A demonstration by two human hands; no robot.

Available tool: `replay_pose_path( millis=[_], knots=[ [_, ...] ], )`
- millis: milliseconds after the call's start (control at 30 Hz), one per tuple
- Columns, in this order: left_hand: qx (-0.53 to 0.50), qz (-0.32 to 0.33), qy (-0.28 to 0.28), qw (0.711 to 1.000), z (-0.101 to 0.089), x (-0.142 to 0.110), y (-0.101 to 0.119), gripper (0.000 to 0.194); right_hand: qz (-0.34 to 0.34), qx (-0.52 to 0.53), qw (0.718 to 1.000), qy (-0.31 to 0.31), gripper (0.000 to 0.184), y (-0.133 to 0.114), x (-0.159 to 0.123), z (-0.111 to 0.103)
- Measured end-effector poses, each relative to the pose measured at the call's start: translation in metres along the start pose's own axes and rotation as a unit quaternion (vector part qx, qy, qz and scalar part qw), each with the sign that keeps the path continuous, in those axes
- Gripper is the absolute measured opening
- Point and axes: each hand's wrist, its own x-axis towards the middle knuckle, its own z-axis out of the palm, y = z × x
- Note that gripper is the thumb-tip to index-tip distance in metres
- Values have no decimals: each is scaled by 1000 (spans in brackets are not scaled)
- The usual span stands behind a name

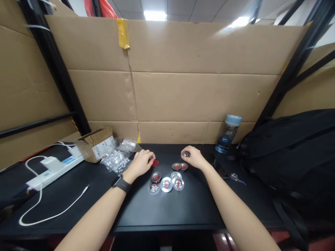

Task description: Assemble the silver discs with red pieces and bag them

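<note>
My left hand (141,161) is at the left of the small discs, fingers bent and closed at the end of a bundle of red cord (155,162). The fingertips are partly hidden. In my right hand (193,156) a small metal finger cymbal (186,154) is pinched at its edge, just above the table. Below that hand lie two darker cymbals (176,166) side by side, with red cord at their centres. Nearer me are several shiny cymbals (166,184), some overlapping, with red at the middle. Another darker cymbal (156,177) rests against a shiny one on the left.
Left on the black table (167,212) are an open cardboard box (101,144), crumpled clear plastic (115,161), a white power strip (56,171) and a white cable (62,213). Right are a water bottle (228,134), a phone-like dark slab (218,169) and a black backpack (293,160). Cardboard (178,97) walls the back.
</note>
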Motion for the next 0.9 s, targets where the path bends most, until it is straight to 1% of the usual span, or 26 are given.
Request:
replay_pose_path(
  millis=[67,133,167,233,300,367,433,533,633,700,767,833,900],
  knots=[
    [-6,7,-4,1000,-1,0,2,14,-57,54,996,-31,19,-12,-3,-1],
    [-6,11,-7,1000,-2,0,4,14,-103,93,986,-89,19,-25,-6,-2],
    [-4,12,-7,1000,-2,0,5,14,-114,96,982,-112,20,-31,-8,-2],
    [0,12,-7,1000,-2,0,7,14,-132,80,978,-141,22,-41,-11,-2],
    [1,14,-5,1000,-3,0,9,14,-152,45,976,-148,25,-47,-13,-3],
    [1,15,-4,1000,-3,0,9,14,-158,19,975,-156,27,-49,-15,-4],
    [0,17,-5,1000,-3,0,10,15,-140,7,976,-165,27,-48,-16,-5],
    [-10,20,-7,1000,-2,0,10,15,-111,14,983,-148,27,-43,-16,-3],
    [-36,22,-9,999,-2,0,12,16,-109,59,982,-142,16,-41,-13,1],
    [-71,25,-9,997,-2,1,15,17,-95,95,984,-117,13,-41,-11,4],
    [-131,33,-6,991,-1,2,18,17,-60,151,983,-80,16,-43,-10,8],
    [-211,38,-9,977,2,3,21,19,-16,242,967,-78,23,-46,-10,12],
    [-291,34,-20,956,5,3,24,21,22,327,939,-105,33,-48,-10,15]
  ],
)
